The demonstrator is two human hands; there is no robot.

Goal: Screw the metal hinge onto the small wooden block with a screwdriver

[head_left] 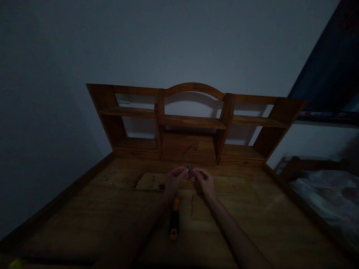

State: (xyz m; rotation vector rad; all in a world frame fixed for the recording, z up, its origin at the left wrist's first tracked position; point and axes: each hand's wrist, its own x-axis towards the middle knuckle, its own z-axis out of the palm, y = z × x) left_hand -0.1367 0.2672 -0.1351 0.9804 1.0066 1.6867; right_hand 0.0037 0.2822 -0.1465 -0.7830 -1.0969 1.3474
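Near the middle of the wooden desk [252, 209], a small, dark, shiny round object [190, 171] is held up between my two hands. My left hand [174, 180] pinches it from the left with thumb and fingers. From the right, the fingertips of my right hand [205, 181] close on it. The room is dim, and the object is too small to tell its kind. Below my left hand lies a tool with an orange and black handle [174, 220]; its far end is hidden in shadow behind the hand.
A torn piece of cardboard [148, 181] lies left of my hands, with small bits [112, 185] farther left. A flat square piece [200, 207] lies under my right forearm. Behind stands a wooden shelf unit [193, 121]. Something yellow [16, 263] shows at the lower left corner.
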